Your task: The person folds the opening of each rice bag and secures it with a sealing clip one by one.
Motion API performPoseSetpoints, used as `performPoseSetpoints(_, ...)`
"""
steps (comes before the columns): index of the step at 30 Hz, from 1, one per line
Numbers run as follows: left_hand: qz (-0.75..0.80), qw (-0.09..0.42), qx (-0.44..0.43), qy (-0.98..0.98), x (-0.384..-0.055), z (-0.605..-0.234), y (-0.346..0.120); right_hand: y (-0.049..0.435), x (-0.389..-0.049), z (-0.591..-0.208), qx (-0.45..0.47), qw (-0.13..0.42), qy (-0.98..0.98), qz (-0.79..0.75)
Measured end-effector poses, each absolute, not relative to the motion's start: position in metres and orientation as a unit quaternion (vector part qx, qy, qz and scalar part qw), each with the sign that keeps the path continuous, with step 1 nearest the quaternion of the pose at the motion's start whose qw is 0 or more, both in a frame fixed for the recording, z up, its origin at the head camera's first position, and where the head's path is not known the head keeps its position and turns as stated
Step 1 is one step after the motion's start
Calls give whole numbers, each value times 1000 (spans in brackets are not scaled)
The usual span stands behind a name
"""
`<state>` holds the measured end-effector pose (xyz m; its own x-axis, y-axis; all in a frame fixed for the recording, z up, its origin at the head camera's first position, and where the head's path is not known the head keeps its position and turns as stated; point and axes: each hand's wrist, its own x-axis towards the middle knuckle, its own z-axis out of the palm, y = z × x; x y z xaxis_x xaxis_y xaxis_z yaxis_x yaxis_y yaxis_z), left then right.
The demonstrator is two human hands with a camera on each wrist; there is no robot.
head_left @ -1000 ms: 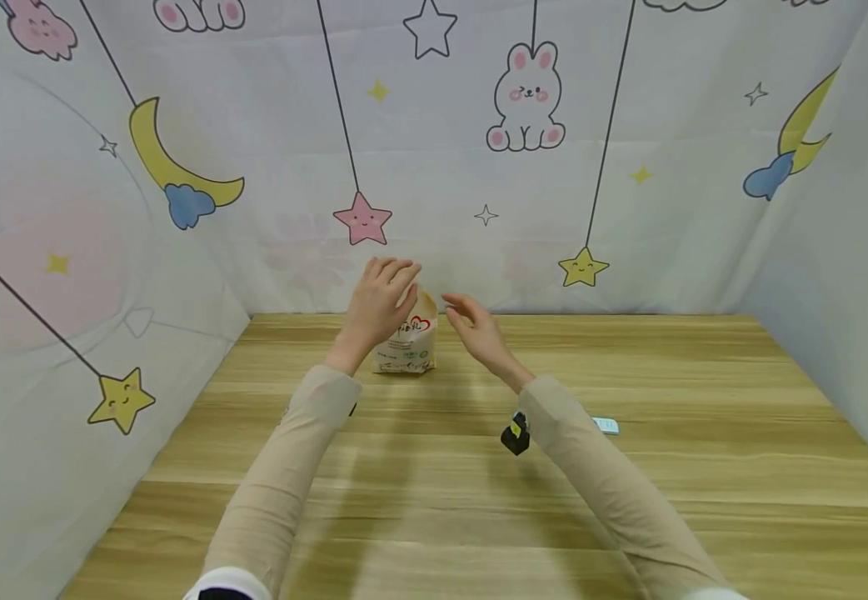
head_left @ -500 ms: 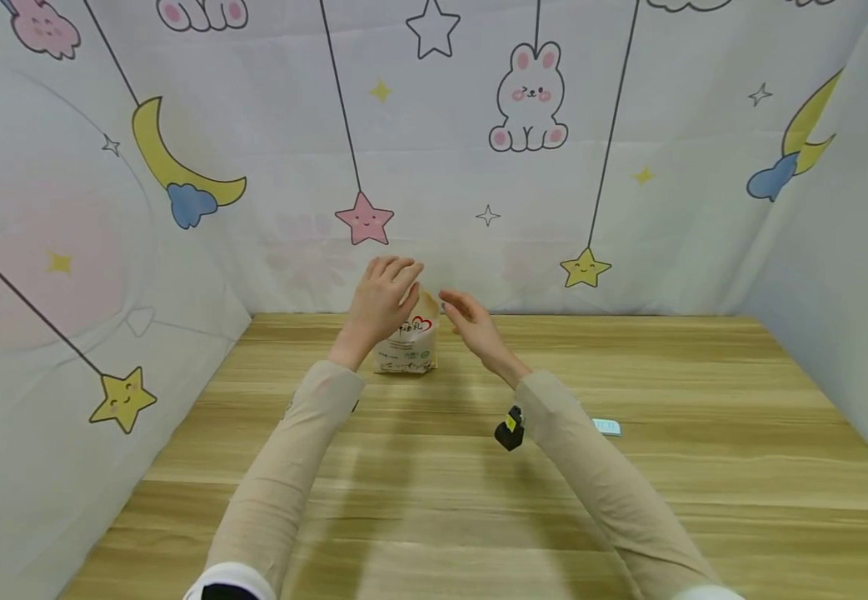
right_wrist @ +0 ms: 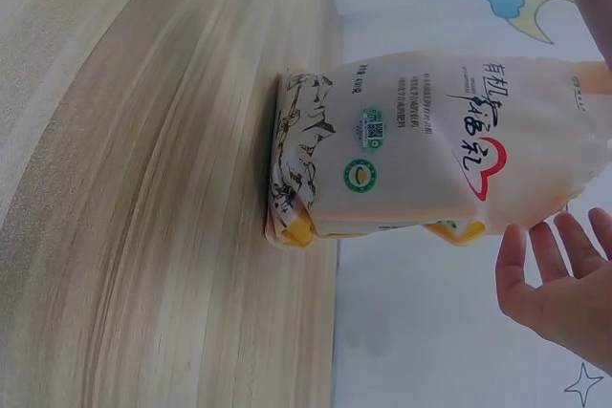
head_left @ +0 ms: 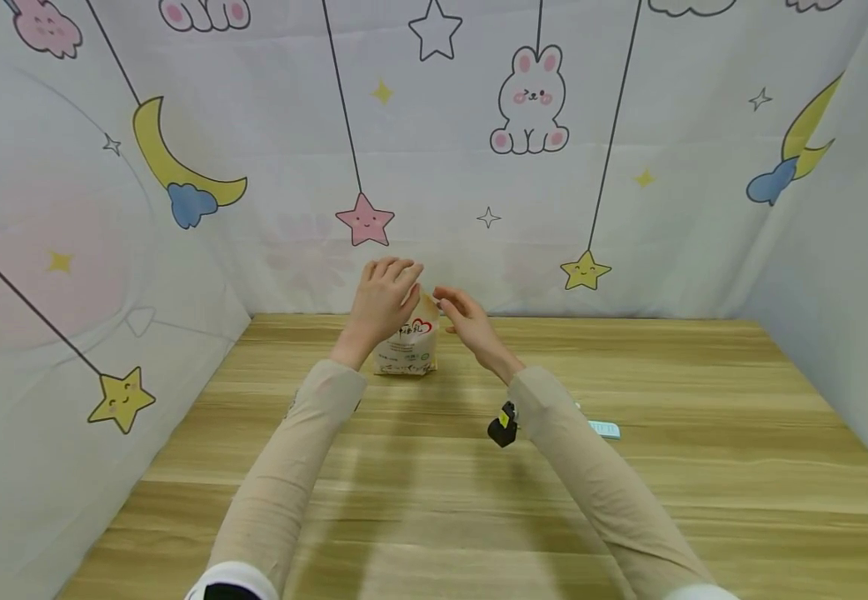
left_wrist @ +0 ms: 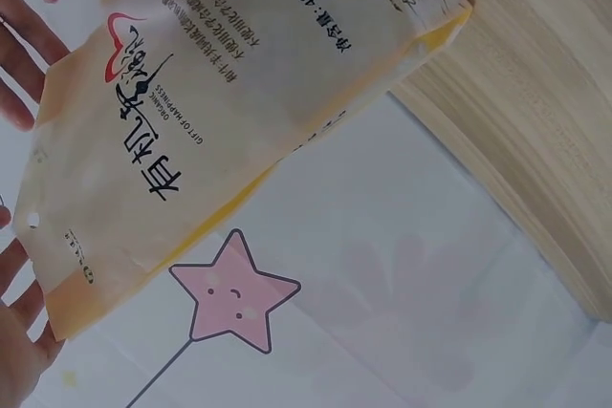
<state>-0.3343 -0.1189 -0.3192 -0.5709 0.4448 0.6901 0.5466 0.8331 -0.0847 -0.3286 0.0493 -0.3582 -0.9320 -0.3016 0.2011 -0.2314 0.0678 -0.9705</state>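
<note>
Head view: your bag (head_left: 407, 357) stands upright near the back of the table (head_left: 434, 517); your left hand (head_left: 383, 300) is at its top left and your right hand (head_left: 471, 323) by its top right, probably because a soft bag flops; a blue strip (head_left: 605, 430) lies nearer you, right of the bag; left wrist view: left fingers meet its top corner, can't tell if they're pinching; right wrist view: right fingers are spread by its side edge, not wrapped round, so maybe just light steadying
</note>
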Motion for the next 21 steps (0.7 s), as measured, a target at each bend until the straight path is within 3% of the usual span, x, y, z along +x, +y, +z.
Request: performPoseSetpoints(21, -59, 377, -286, -879, -332, -327, -120, 45, -328, -359, -178, 18, 753, -633)
